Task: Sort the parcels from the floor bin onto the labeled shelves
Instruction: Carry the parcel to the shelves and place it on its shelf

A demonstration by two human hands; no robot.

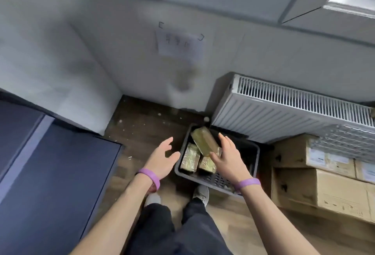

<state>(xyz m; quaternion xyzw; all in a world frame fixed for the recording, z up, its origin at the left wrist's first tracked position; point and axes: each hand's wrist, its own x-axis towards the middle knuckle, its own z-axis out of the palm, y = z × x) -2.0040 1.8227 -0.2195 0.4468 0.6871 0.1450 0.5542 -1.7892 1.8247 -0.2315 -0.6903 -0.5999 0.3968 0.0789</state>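
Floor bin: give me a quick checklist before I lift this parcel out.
1. Right hand grips the upper gold foil-wrapped parcel: ok, fingers on both sides.
2. Left hand free to support: ok, open and empty beside the dark grey plastic bin.
3. Lift path clear: ok, nothing above the bin.
4. Parcels left: not ok, two more gold parcels, left one and right one, lie below.
5. Label readable: cannot tell, too blurred.
6. Target shelf: cannot tell, no labelled shelf visible.

Parcels [190, 158] in bin [251, 153], radiator [284, 116] behind, boxes [324, 187] seemingly right
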